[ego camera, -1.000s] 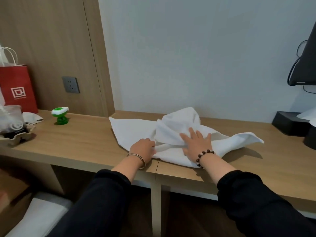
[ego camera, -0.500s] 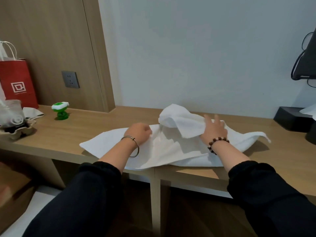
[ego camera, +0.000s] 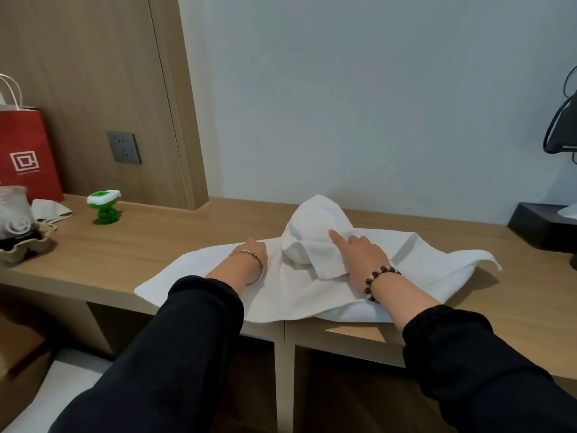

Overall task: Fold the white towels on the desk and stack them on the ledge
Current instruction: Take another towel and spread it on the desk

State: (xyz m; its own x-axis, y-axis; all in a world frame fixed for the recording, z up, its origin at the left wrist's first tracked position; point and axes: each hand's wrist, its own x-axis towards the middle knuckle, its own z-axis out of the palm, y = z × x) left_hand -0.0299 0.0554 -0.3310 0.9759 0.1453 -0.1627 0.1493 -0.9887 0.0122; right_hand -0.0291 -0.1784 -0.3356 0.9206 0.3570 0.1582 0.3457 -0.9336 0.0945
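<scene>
The white towel (ego camera: 290,289) lies spread across the wooden bench (ego camera: 150,245), bunched into a hump at its middle; the right hand (ego camera: 363,256) pinches a fold there, forefinger straight; the left hand (ego camera: 251,253) rests on the towel, its grip impossible to tell.

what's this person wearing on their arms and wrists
Both arms are in loose black sleeves, the left sleeve and the right sleeve, with gathered cuffs that end short of the wrists. The left hand is ungloved, with a thin metal bangle at its wrist. The right hand is ungloved too, with a beaded bracelet of dark brown and pale beads.
</scene>
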